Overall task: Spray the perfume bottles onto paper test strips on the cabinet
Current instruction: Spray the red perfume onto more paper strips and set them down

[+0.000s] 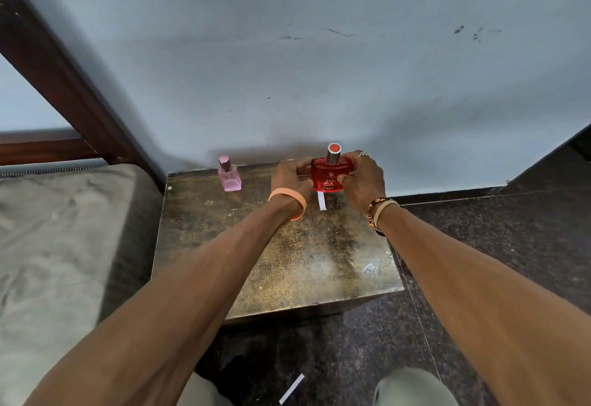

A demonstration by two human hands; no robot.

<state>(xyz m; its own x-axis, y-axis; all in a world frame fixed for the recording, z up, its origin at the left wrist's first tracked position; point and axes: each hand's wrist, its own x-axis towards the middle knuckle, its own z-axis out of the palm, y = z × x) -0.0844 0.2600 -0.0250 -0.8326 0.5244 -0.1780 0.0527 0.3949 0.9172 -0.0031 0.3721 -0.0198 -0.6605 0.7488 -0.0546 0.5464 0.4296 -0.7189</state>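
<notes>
Fingers (302, 166) of left hand (289, 180) and right hand (364, 178) grip the red perfume bottle (327, 177).

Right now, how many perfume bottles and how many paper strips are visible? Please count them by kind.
Perfume bottles: 2 (small pink glass perfume bottle on the worn brown cabinet top; round red glass perfume bottle between left hand and right hand)
Paper strips: 2 (one white paper strip on the cabinet; another white paper strip on the dark floor)
Total: 4

Scuffed blue wall (319, 54), speckled floor (511, 220) — bed (48, 230) left
</notes>
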